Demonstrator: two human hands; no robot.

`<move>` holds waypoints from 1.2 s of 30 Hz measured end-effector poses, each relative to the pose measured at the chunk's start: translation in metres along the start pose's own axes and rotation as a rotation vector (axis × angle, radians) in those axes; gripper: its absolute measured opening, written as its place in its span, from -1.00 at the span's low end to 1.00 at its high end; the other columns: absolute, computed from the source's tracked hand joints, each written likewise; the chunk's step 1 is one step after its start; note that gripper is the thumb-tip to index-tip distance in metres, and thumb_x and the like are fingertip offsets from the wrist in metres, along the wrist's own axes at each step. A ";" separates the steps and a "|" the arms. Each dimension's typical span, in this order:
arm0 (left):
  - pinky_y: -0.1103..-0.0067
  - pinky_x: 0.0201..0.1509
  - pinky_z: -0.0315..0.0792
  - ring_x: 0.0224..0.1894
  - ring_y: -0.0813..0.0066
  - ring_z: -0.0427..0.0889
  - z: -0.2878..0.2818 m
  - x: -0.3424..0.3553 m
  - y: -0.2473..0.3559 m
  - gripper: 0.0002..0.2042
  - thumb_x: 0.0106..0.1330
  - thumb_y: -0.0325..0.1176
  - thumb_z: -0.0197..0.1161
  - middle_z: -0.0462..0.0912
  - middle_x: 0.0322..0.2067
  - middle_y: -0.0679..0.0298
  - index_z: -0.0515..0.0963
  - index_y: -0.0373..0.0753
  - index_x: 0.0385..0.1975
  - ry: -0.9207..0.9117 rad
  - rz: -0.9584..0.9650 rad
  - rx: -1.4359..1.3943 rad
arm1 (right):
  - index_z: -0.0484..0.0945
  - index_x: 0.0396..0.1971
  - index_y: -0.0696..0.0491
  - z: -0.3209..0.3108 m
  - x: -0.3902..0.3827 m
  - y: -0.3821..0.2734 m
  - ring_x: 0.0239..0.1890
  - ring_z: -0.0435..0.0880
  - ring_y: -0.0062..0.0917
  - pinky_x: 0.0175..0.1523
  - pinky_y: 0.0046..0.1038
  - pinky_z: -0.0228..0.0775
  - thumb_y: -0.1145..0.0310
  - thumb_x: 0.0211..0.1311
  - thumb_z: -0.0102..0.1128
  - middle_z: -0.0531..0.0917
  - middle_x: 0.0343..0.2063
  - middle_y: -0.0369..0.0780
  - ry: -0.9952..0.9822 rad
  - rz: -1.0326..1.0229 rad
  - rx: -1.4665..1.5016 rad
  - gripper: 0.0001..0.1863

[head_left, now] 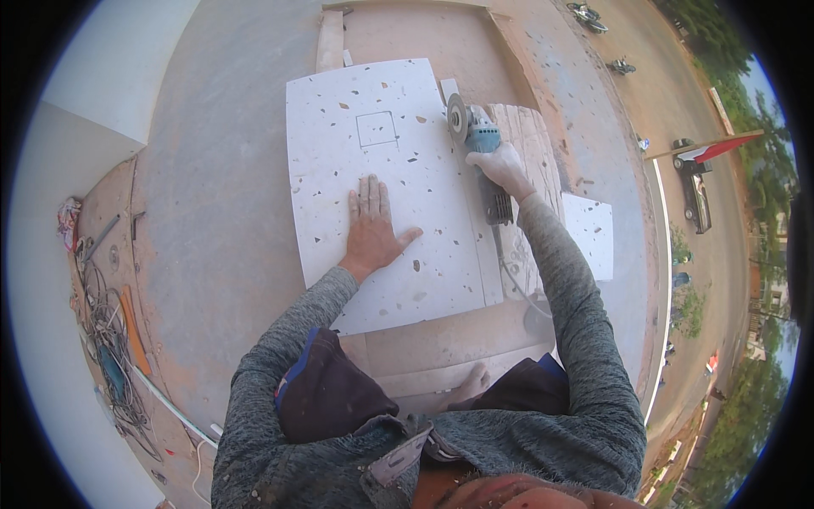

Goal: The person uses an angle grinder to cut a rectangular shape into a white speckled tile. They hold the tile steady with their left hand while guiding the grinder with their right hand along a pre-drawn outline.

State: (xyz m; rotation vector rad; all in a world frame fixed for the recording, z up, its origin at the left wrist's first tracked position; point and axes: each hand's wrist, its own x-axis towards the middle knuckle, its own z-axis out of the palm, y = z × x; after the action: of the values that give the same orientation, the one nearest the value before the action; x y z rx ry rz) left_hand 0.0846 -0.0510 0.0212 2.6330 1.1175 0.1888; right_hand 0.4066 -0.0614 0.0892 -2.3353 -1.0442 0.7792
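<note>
My left hand (371,227) lies flat on the big white speckled tile (386,182), palm down, four fingers together and pointing away from me, thumb stuck out to the right. It grips nothing, it only presses on the slab. The tile rests across a low board (449,339) in front of my knees, its far edge toward the concrete floor (212,212). A small square (376,129) is drawn on the tile ahead of my left fingertips, well apart from them.

My right hand (502,167) is wrapped tight around the body of the grinder (480,144), fingers curled over the top. The grinder sits at the right edge of the tile, its round disc (457,117) upright at the far end, just beside the tile's upper right corner. I cannot tell whether the disc touches the tile. Its cord (513,280) trails back under my right forearm.

A smaller white tile piece (593,233) lies to my right. My bare foot (471,383) shows on the board between my knees. Far to my left, a heap of tangled cables (106,339) lies by the wall. No box, bucket or other container is anywhere I can make out.
</note>
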 end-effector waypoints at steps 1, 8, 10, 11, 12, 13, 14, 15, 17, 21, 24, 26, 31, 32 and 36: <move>-0.04 0.74 -0.41 0.73 -0.22 -0.29 0.000 0.000 0.000 0.18 0.40 0.39 0.23 -0.09 0.63 -0.38 0.01 -0.70 0.57 -0.003 -0.001 -0.003 | 0.76 -0.20 0.37 0.000 0.002 0.000 -0.27 0.84 -0.25 -0.08 -0.30 0.68 0.01 -0.05 0.51 0.82 -0.30 0.03 0.001 0.008 -0.002 -0.35; -0.04 0.74 -0.39 0.73 -0.22 -0.28 -0.002 0.001 0.001 0.18 0.40 0.39 0.23 -0.09 0.64 -0.38 0.02 -0.70 0.57 -0.017 -0.004 0.004 | 0.76 -0.17 0.37 0.002 0.011 -0.004 -0.26 0.84 -0.25 -0.08 -0.30 0.68 -0.02 -0.06 0.50 0.82 -0.28 0.03 0.007 0.011 -0.013 -0.31; -0.05 0.74 -0.39 0.73 -0.22 -0.28 -0.002 0.001 0.001 0.18 0.40 0.39 0.22 -0.09 0.63 -0.38 0.03 -0.70 0.57 -0.020 -0.006 0.003 | 0.75 -0.14 0.37 0.002 0.014 -0.006 -0.25 0.84 -0.25 -0.08 -0.30 0.68 -0.03 -0.06 0.50 0.82 -0.26 0.03 0.007 0.017 -0.023 -0.30; -0.05 0.74 -0.38 0.73 -0.22 -0.28 -0.002 0.001 0.001 0.18 0.40 0.39 0.22 -0.09 0.63 -0.38 0.03 -0.70 0.56 -0.016 -0.003 0.004 | 0.75 -0.13 0.37 0.002 0.018 -0.004 -0.25 0.84 -0.24 -0.08 -0.29 0.68 -0.02 -0.06 0.50 0.82 -0.26 0.03 0.003 0.020 -0.025 -0.30; -0.05 0.74 -0.38 0.73 -0.22 -0.28 -0.002 0.001 0.001 0.18 0.40 0.39 0.22 -0.08 0.63 -0.38 0.03 -0.70 0.56 -0.013 0.000 0.004 | 0.75 -0.12 0.37 0.002 0.021 -0.002 -0.24 0.84 -0.24 -0.08 -0.29 0.68 -0.02 -0.06 0.50 0.82 -0.25 0.03 -0.002 0.023 -0.027 -0.29; -0.05 0.74 -0.38 0.73 -0.22 -0.27 -0.002 0.001 0.001 0.18 0.40 0.39 0.22 -0.08 0.63 -0.38 0.03 -0.70 0.56 -0.009 0.001 0.004 | 0.74 -0.12 0.37 0.003 0.024 -0.001 -0.24 0.84 -0.24 -0.08 -0.29 0.68 -0.02 -0.06 0.50 0.82 -0.25 0.03 0.004 0.012 -0.018 -0.29; -0.05 0.74 -0.38 0.73 -0.22 -0.27 -0.002 0.001 0.001 0.18 0.40 0.39 0.22 -0.08 0.63 -0.38 0.03 -0.70 0.56 -0.011 0.000 0.007 | 0.74 -0.12 0.38 0.004 0.026 0.000 -0.24 0.84 -0.24 -0.08 -0.29 0.68 -0.02 -0.06 0.50 0.82 -0.25 0.03 0.009 0.001 -0.010 -0.29; -0.05 0.74 -0.38 0.73 -0.22 -0.27 -0.002 0.001 0.001 0.18 0.40 0.39 0.22 -0.08 0.63 -0.38 0.03 -0.70 0.57 -0.012 0.000 0.009 | 0.74 -0.12 0.38 0.005 0.028 0.001 -0.24 0.85 -0.24 -0.09 -0.29 0.68 -0.02 -0.07 0.50 0.82 -0.25 0.03 0.015 -0.010 -0.002 -0.29; -0.04 0.74 -0.38 0.73 -0.22 -0.27 -0.002 0.002 0.001 0.18 0.40 0.40 0.22 -0.08 0.63 -0.38 0.03 -0.70 0.57 -0.011 0.002 0.008 | 0.74 -0.13 0.38 0.006 0.035 0.001 -0.25 0.85 -0.25 -0.09 -0.29 0.68 -0.01 -0.07 0.51 0.82 -0.25 0.03 0.021 -0.001 -0.026 -0.29; -0.04 0.74 -0.39 0.73 -0.22 -0.28 -0.002 0.000 0.001 0.18 0.40 0.40 0.21 -0.08 0.63 -0.38 0.02 -0.70 0.57 -0.010 -0.003 0.002 | 0.72 -0.03 0.40 0.003 0.037 -0.011 -0.04 0.86 -0.16 0.10 -0.26 0.68 0.02 -0.05 0.52 0.82 -0.12 0.11 -0.033 0.060 -0.021 -0.26; -0.04 0.74 -0.39 0.73 -0.22 -0.28 -0.002 0.001 0.002 0.18 0.41 0.40 0.21 -0.09 0.63 -0.38 0.02 -0.70 0.57 -0.016 0.000 0.000 | 0.72 -0.02 0.41 0.001 0.040 -0.011 -0.04 0.86 -0.16 0.10 -0.27 0.68 0.03 -0.05 0.51 0.82 -0.11 0.11 -0.030 0.042 -0.002 -0.25; -0.05 0.74 -0.39 0.73 -0.23 -0.28 -0.002 0.001 0.001 0.18 0.40 0.40 0.21 -0.08 0.63 -0.39 0.02 -0.70 0.57 -0.020 -0.001 0.006 | 0.71 -0.01 0.41 0.000 0.039 -0.017 -0.03 0.86 -0.16 0.10 -0.27 0.68 0.03 -0.05 0.51 0.82 -0.10 0.11 -0.030 0.053 0.001 -0.25; -0.05 0.74 -0.39 0.73 -0.23 -0.28 -0.002 0.002 0.002 0.18 0.40 0.41 0.21 -0.07 0.63 -0.39 0.03 -0.70 0.56 -0.026 -0.001 0.004 | 0.71 -0.01 0.42 0.001 0.046 -0.016 -0.03 0.86 -0.17 0.10 -0.28 0.68 0.03 -0.05 0.51 0.82 -0.09 0.11 -0.019 0.058 0.004 -0.24; -0.05 0.74 -0.39 0.73 -0.23 -0.27 -0.002 0.002 0.002 0.18 0.40 0.41 0.21 -0.07 0.63 -0.39 0.03 -0.70 0.56 -0.022 0.001 0.003 | 0.71 -0.01 0.42 0.001 0.047 -0.016 -0.02 0.86 -0.17 0.10 -0.28 0.68 0.03 -0.05 0.51 0.82 -0.09 0.12 -0.020 0.058 0.015 -0.25; -0.05 0.74 -0.39 0.73 -0.23 -0.27 -0.001 0.002 0.002 0.18 0.40 0.40 0.22 -0.07 0.63 -0.39 0.03 -0.70 0.56 -0.015 0.006 0.004 | 0.71 -0.02 0.42 0.002 0.054 -0.013 -0.01 0.85 -0.18 0.11 -0.29 0.67 0.04 -0.05 0.51 0.82 -0.09 0.11 -0.020 0.048 0.020 -0.25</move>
State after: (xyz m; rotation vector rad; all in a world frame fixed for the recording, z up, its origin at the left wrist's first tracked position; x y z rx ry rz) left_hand 0.0874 -0.0509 0.0231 2.6369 1.1068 0.1678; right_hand 0.4286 -0.0109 0.0795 -2.3478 -0.9874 0.8294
